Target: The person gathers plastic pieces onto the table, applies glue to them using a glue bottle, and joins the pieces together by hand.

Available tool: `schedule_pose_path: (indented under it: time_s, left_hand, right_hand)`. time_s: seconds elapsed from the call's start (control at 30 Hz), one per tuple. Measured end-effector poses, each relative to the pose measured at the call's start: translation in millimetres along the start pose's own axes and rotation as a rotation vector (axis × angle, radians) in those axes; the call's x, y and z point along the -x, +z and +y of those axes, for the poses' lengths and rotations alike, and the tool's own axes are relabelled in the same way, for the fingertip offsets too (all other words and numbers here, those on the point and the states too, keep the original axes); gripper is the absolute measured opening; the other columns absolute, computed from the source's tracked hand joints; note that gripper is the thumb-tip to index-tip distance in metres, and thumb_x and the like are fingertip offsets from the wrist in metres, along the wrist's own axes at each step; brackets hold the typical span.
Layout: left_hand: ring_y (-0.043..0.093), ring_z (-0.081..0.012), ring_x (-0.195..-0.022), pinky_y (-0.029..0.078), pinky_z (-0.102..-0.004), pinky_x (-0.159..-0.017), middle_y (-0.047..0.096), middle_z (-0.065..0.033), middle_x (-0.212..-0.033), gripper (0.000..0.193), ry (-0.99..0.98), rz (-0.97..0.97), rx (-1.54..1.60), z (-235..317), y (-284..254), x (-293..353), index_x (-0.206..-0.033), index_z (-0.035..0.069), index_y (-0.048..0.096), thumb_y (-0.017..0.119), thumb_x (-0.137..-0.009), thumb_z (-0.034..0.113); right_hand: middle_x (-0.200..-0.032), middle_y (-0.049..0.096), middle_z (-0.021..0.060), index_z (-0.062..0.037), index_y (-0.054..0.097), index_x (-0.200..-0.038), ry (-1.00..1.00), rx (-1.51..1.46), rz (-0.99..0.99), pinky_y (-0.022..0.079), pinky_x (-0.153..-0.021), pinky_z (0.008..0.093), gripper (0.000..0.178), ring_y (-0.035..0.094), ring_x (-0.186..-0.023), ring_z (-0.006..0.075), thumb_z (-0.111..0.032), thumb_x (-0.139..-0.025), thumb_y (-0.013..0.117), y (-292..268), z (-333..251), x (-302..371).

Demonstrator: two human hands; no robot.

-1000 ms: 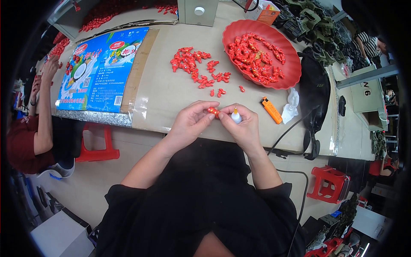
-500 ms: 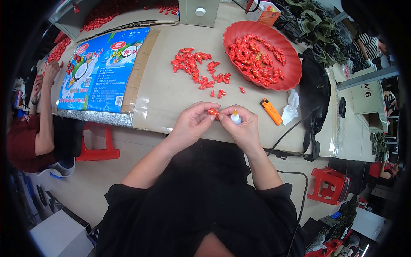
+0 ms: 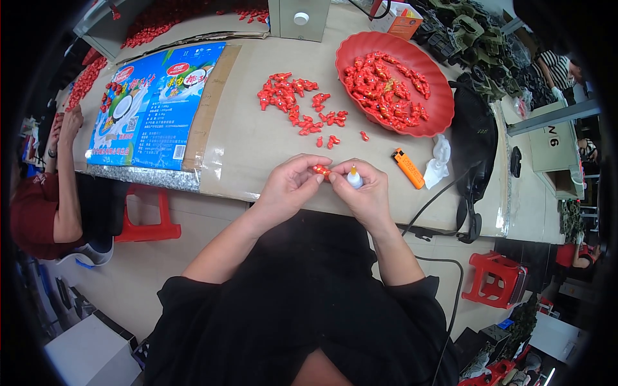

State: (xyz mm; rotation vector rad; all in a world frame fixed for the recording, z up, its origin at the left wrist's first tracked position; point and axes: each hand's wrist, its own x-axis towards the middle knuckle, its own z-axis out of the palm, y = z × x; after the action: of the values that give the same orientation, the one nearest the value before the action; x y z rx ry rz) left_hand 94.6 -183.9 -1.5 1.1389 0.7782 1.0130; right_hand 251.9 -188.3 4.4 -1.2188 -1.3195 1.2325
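Between the fingertips of my left hand [image 3: 291,183] is a small shiny red figurine with gold marks [image 3: 321,170]; its exact kind is too small to tell. My right hand [image 3: 368,190] holds a small white glue bottle with a yellowish nozzle [image 3: 354,177], nozzle up, and its fingertips touch the figurine's right end. Both hands are close together above the table's near edge. Beyond them lies a loose group of similar red pieces [image 3: 281,96]. A scalloped red bowl [image 3: 440,96] at the right back holds many more.
An orange lighter [image 3: 408,168], a crumpled white tissue [image 3: 438,162] and a black bag [image 3: 475,138] lie to the right. Blue printed cardboard [image 3: 154,116] covers the table's left part. Another person's hand [image 3: 72,121] works at far left. Red stools [image 3: 148,215] stand below table height.
My hands and what they hold stay almost in place. At far left, the other person's hand has moved slightly nearer the table's front edge.
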Motion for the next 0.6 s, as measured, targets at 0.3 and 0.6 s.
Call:
schedule_pose_path:
  time_s: [0.3,0.6]
  left_hand:
    - [0.050,-0.0050,-0.083,0.041,-0.0192,-0.071,0.054,-0.0016,-0.094,0.024,0.011,-0.007,0.004,-1.3,-0.4,-0.2,-0.109,0.000,0.051,0.049,-0.085,0.001]
    - [0.050,-0.0046,-0.082,0.041,-0.0188,-0.071,0.054,-0.0017,-0.093,0.024,0.024,-0.015,0.029,-0.9,0.0,0.0,-0.108,-0.001,0.051,0.049,-0.085,0.001]
  right_hand:
    - [-0.073,0.057,0.0003,0.0003,0.061,-0.077,-0.021,-0.003,0.001,0.039,-0.059,0.0183,0.003,0.049,-0.066,0.0041,0.000,-0.074,0.061,-0.1,1.2,0.0]
    - [-0.072,0.057,-0.0004,-0.0003,0.061,-0.077,-0.002,-0.014,0.002,0.039,-0.059,0.0180,0.003,0.049,-0.066,0.0037,-0.001,-0.075,0.061,0.4,0.1,0.6]
